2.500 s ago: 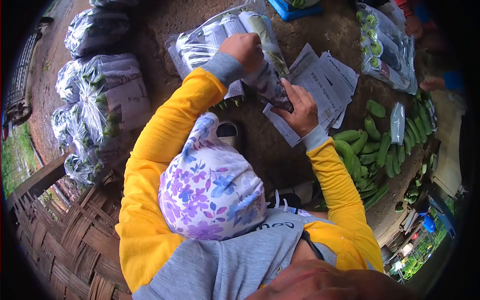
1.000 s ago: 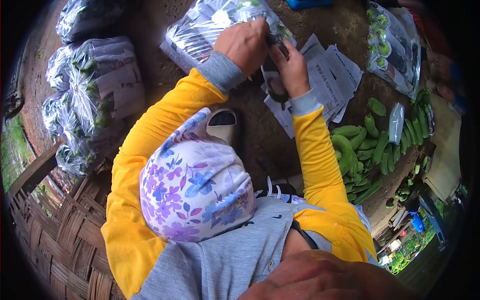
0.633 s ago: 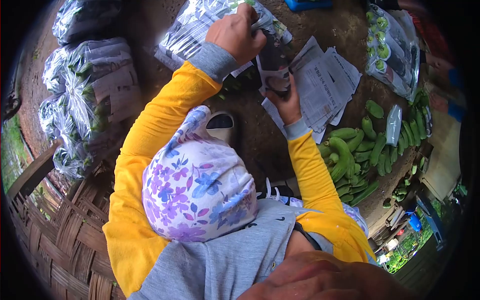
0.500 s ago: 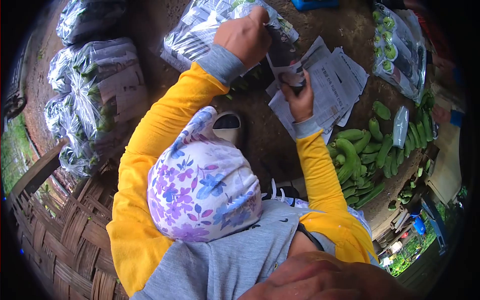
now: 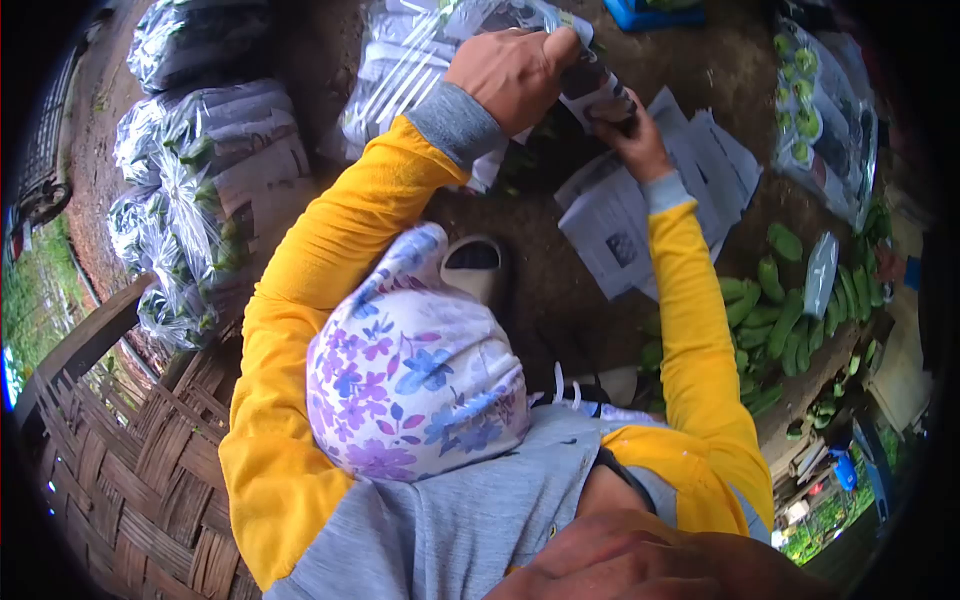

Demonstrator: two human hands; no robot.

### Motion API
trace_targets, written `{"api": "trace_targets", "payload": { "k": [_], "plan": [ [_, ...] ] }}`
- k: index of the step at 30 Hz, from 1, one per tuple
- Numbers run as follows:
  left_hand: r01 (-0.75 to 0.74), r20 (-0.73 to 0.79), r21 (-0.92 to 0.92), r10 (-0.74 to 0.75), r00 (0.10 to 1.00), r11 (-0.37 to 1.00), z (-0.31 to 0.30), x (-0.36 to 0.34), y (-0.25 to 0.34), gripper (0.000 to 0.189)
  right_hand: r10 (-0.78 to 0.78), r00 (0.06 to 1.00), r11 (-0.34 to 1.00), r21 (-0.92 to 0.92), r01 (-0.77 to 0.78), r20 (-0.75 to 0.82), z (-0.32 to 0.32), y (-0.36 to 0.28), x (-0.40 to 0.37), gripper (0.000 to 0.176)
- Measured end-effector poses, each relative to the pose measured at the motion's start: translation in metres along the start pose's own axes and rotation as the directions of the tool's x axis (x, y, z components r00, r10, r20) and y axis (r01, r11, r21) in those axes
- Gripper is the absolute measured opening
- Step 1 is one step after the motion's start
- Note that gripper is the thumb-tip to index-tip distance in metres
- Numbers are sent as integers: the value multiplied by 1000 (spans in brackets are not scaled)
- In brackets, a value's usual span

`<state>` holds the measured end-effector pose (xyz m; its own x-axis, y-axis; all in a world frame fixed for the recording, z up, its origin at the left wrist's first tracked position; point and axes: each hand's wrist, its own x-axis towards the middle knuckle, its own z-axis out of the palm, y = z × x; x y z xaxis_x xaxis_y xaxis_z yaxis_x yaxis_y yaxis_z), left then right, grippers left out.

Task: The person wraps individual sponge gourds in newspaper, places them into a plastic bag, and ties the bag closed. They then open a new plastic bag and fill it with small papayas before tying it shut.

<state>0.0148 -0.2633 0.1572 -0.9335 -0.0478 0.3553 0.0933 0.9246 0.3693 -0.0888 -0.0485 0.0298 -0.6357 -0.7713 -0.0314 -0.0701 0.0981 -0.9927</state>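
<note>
My left hand (image 5: 510, 80) is closed at the edge of a clear plastic bag (image 5: 395, 85) lined with newspaper, its thumb and fingers pinching a printed newspaper sheet (image 5: 597, 92). The other side of that sheet is in my right hand (image 5: 635, 143), whose fingers are curled around it. Between the two hands the sheet is bent upward. Below my right hand, a loose stack of newspaper sheets (image 5: 610, 240) lies spread on the ground. The bag's contents are mostly hidden by my left hand and the paper.
Long green gourds (image 5: 790, 315) lie heaped at the right, near a rolled clear plastic piece (image 5: 821, 275). Filled plastic bags (image 5: 190, 200) stand at the left; another packed bag (image 5: 825, 120) lies far right. A woven bamboo panel (image 5: 150, 470) is at lower left.
My right hand has moved up and away from the newspaper stack, bringing a sheet toward my left hand at the bag. The whole view has shifted slightly.
</note>
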Motion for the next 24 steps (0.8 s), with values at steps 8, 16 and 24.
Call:
{"api": "trace_targets", "payload": {
  "k": [8, 16, 24],
  "plan": [
    [613, -34, -412, -683, 729, 675, -6, -3, -198, 47, -16, 993, 966, -253, 45, 116, -31, -43, 30, 70],
    [468, 453, -876, -529, 718, -114, 61, -26, -243, 42, -110, 977, 956, -248, 155, 184, -34, -42, 60, 69],
    [499, 655, -726, -256, 711, -474, 40, -8, -196, 46, -102, 965, 831, -512, 217, 242, 3, -95, 44, 71]
  ]
}}
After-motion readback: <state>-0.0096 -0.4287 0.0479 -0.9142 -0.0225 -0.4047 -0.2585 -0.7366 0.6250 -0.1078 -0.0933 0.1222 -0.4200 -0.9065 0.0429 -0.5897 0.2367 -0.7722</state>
